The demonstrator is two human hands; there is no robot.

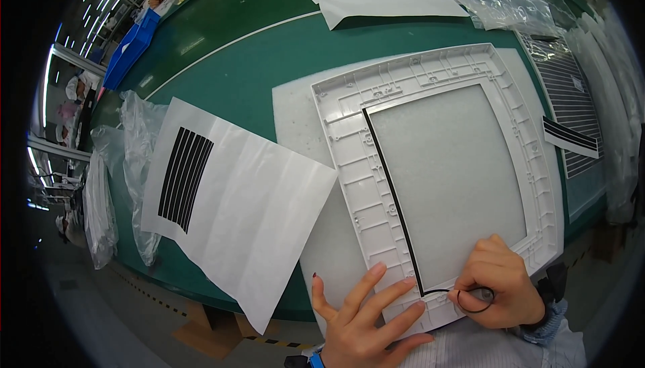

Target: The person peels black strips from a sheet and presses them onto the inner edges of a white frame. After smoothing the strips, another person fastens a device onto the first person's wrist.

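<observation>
Green covers the table, and on it lies a white foam pad bearing a white plastic frame, ribbed side up. Left of the frame, a white sheet with a row of black bars near its far end overlaps the pad.

The right hand is over the frame's near side, thumb and fingers pinched on a thin black strip. The left hand is spread and grips nothing, its fingertips close around the opening's near left corner.

The strip lies along the opening's left edge, its long axis running from the far left corner toward the person. At the near corner it turns right to the right hand, where its slack curls into a small loop. The left hand is nearer that bend; the right has the loop.
</observation>
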